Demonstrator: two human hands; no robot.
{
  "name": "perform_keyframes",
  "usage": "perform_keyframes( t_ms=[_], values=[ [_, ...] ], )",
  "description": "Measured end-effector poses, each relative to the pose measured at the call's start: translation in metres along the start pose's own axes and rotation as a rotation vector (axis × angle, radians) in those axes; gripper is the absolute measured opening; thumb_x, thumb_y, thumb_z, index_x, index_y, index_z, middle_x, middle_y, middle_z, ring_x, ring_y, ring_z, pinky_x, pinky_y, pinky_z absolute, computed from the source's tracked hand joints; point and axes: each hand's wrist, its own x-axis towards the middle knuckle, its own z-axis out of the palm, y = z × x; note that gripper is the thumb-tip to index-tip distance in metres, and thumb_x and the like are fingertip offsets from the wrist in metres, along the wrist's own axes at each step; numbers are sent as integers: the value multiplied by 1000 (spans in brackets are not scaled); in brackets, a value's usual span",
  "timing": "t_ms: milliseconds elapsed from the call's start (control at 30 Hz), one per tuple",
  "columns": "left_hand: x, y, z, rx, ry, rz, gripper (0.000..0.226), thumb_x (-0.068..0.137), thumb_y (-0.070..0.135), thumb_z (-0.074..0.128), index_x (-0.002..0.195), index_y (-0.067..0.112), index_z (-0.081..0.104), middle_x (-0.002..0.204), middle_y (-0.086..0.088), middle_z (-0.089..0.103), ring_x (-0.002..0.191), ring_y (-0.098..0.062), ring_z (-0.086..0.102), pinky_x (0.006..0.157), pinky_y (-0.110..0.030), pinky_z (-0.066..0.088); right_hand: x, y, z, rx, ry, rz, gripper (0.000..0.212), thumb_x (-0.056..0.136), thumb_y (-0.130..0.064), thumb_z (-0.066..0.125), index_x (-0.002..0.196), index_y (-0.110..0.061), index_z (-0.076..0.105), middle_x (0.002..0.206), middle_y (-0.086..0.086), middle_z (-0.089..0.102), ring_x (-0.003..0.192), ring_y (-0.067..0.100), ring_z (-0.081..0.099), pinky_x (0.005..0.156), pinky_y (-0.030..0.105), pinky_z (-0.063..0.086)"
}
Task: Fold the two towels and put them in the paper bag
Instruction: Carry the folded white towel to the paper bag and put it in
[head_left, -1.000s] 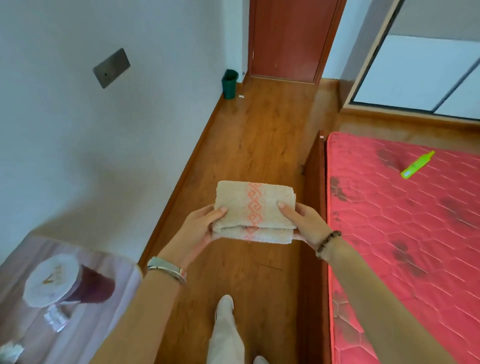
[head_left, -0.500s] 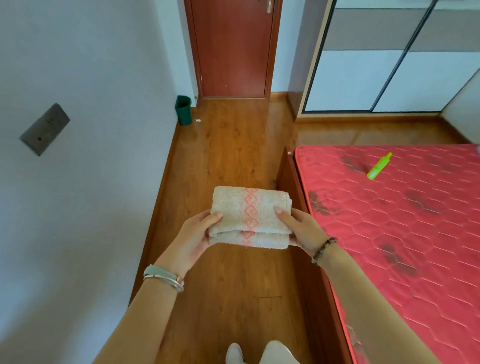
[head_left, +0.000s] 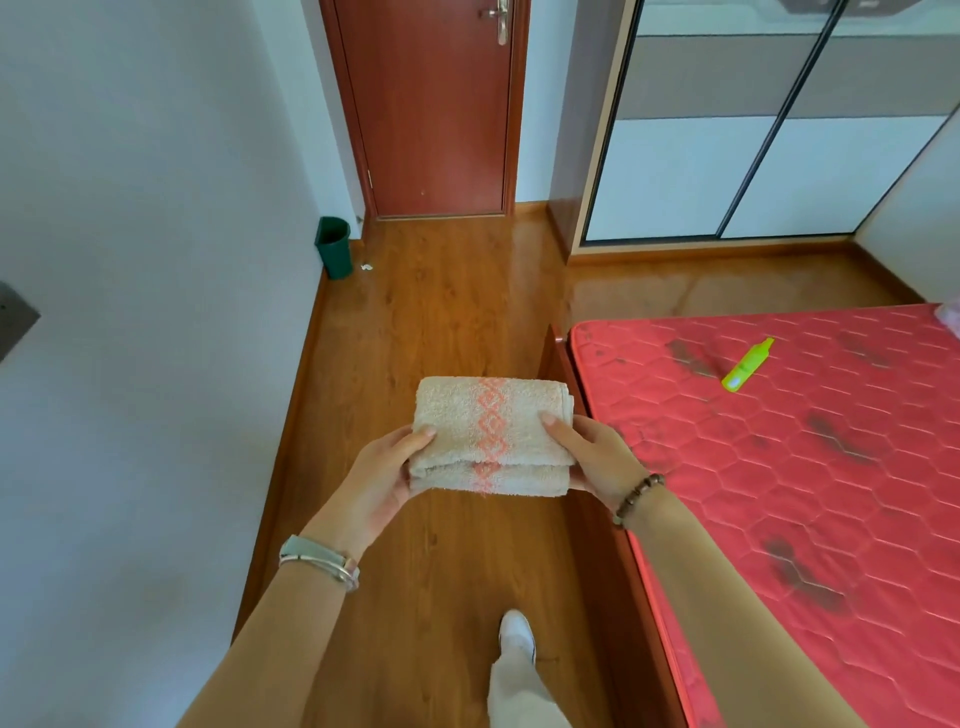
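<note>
Folded towels (head_left: 491, 434) held in mid-air over the wood floor (head_left: 447, 322), just left of the bed frame, chest-front of the person. Looks like a stack of two beige folded layers with a pink pattern band down the middle; can't confirm whether it's both towels or one folded thick. Long axis runs left-right, between the hands. Left hand (head_left: 382, 475) clamps the left short end, thumb on top, fingers curled under; right hand (head_left: 597, 457) does the same on the right short end. Both hands closed on the stack, equally near, symmetric hold, stack roughly level. Paper bag not in view anywhere, so its direction from the stack cannot be told. Judgement: folding seems done, carry-to-bag step in hand; next move needs the bag found, then the stack probably turned end-down to fit an opening. Red mattress (head_left: 805, 467) to the right carries a green bottle (head_left: 746, 365), well apart from the hands.
</note>
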Motion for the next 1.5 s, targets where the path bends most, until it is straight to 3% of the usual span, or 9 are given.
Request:
perform_keyframes(
  t_ms=[133,267,533,700,900,1233,1500],
  values=[
    [52,23,10,5,0,12,51,81,31,67,122,0,63,105,-11,70,97,-19,70,66,-22,56,51,-25,-18,11,-13,-11,36,91,-40,61,113,-11,62,115,8,70,100,21,71,86,44,59],
    [100,46,21,28,-6,22,47,84,30,66,123,3,65,114,-14,71,106,-24,69,73,-26,58,98,-50,-37,26,-22,-1,38,92,-41,60,115,-11,62,114,7,70,101,21,71,87,45,58],
    [181,87,31,44,-8,23,46,86,29,64,126,6,64,115,-11,71,108,-23,69,77,-27,58,180,-87,-61,24,-30,6,41,91,-44,61,114,-11,63,113,8,72,98,20,72,86,41,59],
    [230,105,24,40,-26,21,33,92,22,59,115,-1,64,97,-9,73,89,-17,72,68,-23,57,228,-104,-65,34,-30,27,39,92,-42,59,117,-12,62,113,6,72,100,19,72,87,43,58],
    [302,138,8,29,-38,-34,42,94,24,60,129,0,62,125,-19,67,115,-29,66,97,-38,55,296,-128,-65,12,3,30,42,90,-45,61,115,-11,63,113,8,72,100,22,72,89,47,57],
    [427,243,-27,119,-36,-45,35,99,23,57,126,3,63,114,-12,70,106,-22,69,78,-26,57,437,-183,-35,128,62,72,38,90,-42,61,117,-15,60,119,7,69,104,23,70,90,48,57],
    [508,298,-47,116,-65,-56,33,99,21,57,128,5,62,120,-13,69,110,-23,69,78,-27,58,516,-218,-24,165,103,67,40,90,-43,61,119,-16,60,122,7,67,108,24,68,91,50,56]
  ],
)
